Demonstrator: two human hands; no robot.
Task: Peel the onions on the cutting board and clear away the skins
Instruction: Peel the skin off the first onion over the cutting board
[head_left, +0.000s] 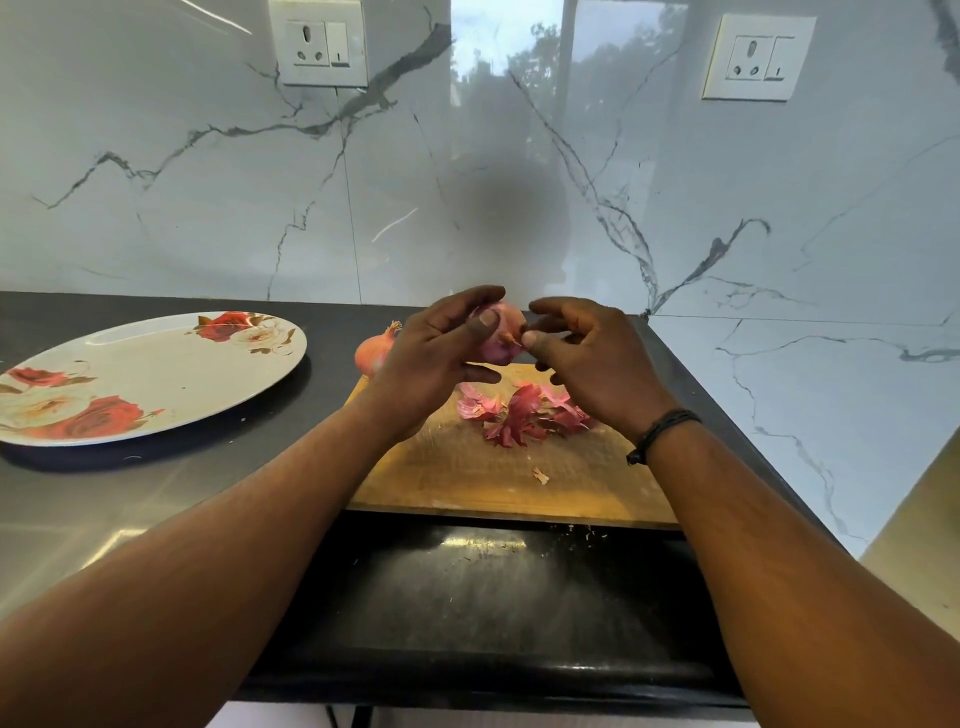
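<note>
- Our left hand (434, 353) is curled round a pink onion (497, 332) and holds it up in the air, with the thumb across its front and the fingers behind it.
- Our right hand (587, 358) is just beside it. Its thumb and first finger pinch a small bit of skin that sticks out from the onion's side. The other fingers are bent and loose above.
- Right under our two hands lies a wooden cutting board (488, 478).
- A heap of red onion skins (519, 410) lies on the board, just below the onion we hold. One tiny scrap of skin (540, 475) lies alone, closer to us.
- A second onion (375, 351), still in its orange skin, sits just behind our left hand. We cannot tell if it sits on the board or beside it.
- There is a dark band (655, 432) round our right wrist.
- Well off to the left of our left hand sits a big oval plate (156, 374) with red and white roses painted on it.
- The board and the plate rest on a dark counter (104, 509).
- Past our hands is a shiny white wall (519, 182) with grey lines like marble. High up on it are two white wall sockets (319, 44), one on each side.
</note>
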